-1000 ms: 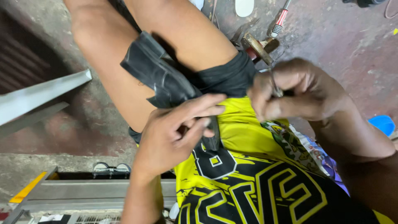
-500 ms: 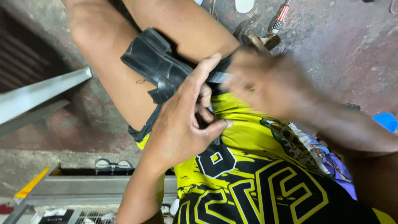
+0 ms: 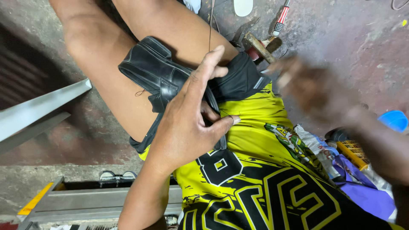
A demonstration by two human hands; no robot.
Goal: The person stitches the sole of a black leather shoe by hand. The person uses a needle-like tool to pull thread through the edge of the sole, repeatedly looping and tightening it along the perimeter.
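Observation:
A black leather shoe rests on my lap, between my bare thighs and the hem of my yellow-and-black jersey. My left hand clamps the shoe's near end against my lap, thumb pressed to the jersey and index finger stretched upward. A thin thread runs straight up from that fingertip out of the top of the view. My right hand hovers to the right of the shoe, apart from it and heavily blurred. Whether it holds anything is not visible.
A hammer with a wooden handle and a red-and-white handled screwdriver lie on the stained concrete floor beyond my lap. At right are a blue container, a yellow crate and crumpled wrappers. A grey metal bar juts in from the left.
My right hand has swung away from the shoe toward the right. My left hand shifted its hold, index finger now extended along the thread.

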